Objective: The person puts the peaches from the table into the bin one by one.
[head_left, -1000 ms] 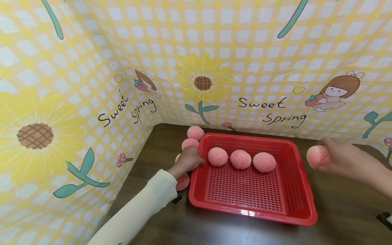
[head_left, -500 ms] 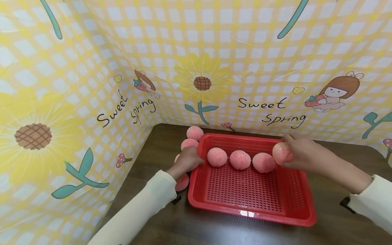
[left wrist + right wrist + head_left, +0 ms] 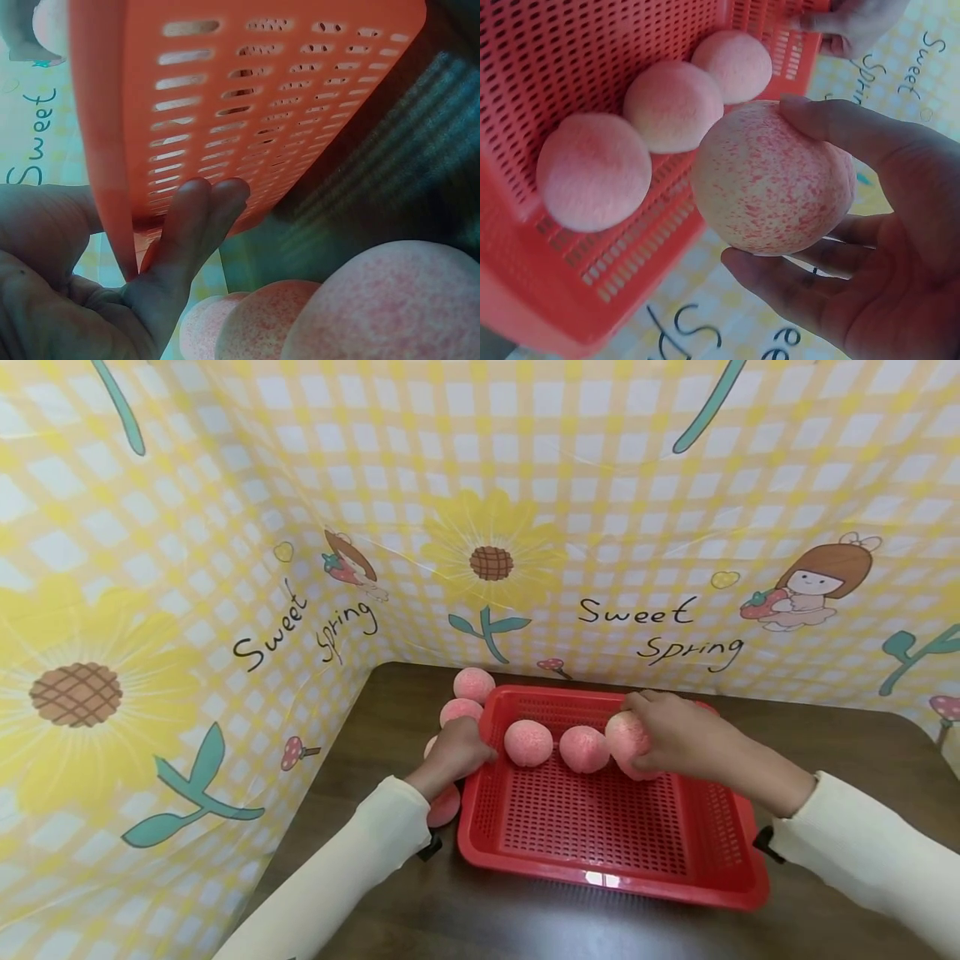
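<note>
My right hand (image 3: 678,735) holds a pink and pale-yellow peach (image 3: 769,184) between thumb and fingers, above the red perforated plastic basket (image 3: 615,881). Inside the basket three other peaches form a row along its far side: a left peach (image 3: 528,743), a middle peach (image 3: 584,749) and a right peach (image 3: 594,171). In the head view the held peach overlaps most of the right one. My left hand (image 3: 455,750) pinches the basket's left rim, its fingers against the outer wall (image 3: 300,97) and the thumb over the other side.
Several peaches stand in a line outside the basket's left wall, among them a back peach (image 3: 474,684) and a front peach (image 3: 442,806), partly hidden by my left hand. A dark wooden table (image 3: 337,777) lies beneath. Yellow checked cloth (image 3: 630,485) hangs behind and on the left.
My right hand has carried its peach leftward from beside the basket, across the right rim, to above the right end of the row. My left hand keeps its grip on the rim.
</note>
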